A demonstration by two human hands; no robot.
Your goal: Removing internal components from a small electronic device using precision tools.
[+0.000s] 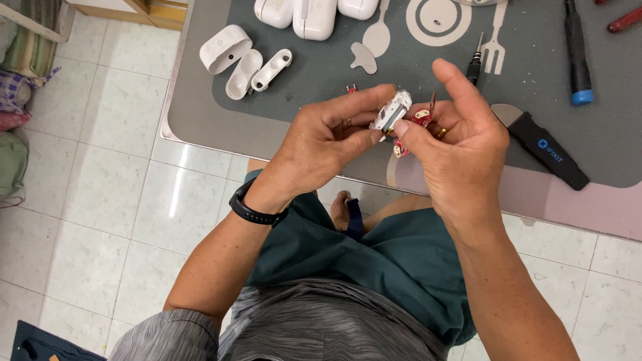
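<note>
Pinching one small white module [391, 110] (red circuit parts attached) between left hand [321, 144] and right hand [461, 144], above grey mat [321, 77].

A person wears a grey heathered short-sleeved shirt [321, 321], dark green shorts [394, 261], a black wristband [254, 210] and a gold ring [441, 133].

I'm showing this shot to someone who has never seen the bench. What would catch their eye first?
Both hands meet at the middle: the left hand and right hand pinch a small white part with a red circuit piece over the table's near edge. Behind, opened white case shells lie on the grey mat, and a blue-tipped screwdriver at far right.
</note>
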